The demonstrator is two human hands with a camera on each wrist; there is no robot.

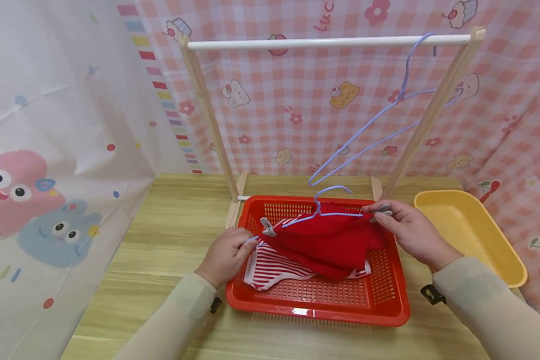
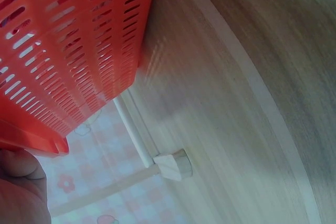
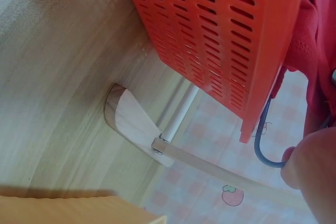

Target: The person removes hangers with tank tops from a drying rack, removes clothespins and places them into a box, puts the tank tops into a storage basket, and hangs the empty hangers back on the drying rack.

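Observation:
A red garment [image 1: 328,245] hangs from a light-blue wire hanger [image 1: 318,212] over the red basket [image 1: 315,314]. My left hand [image 1: 225,256] grips the hanger's left end, beside a grey clip [image 1: 268,227] on the cloth. At the other end my right hand [image 1: 407,230] pinches a second grey clip [image 1: 381,212] at the garment's top corner. The hanger's bent wire end [image 3: 261,145] shows by my right fingers in the right wrist view. Below the red garment lies a red-and-white striped garment [image 1: 276,267] in the basket.
Behind the basket stands a wooden rack with a white rod [image 1: 328,43]. Another blue hanger [image 1: 364,129] hangs from the rod's right part. A yellow tray [image 1: 472,235] sits to the right on the wood-grain table [image 1: 162,240]. Patterned cloth covers the walls.

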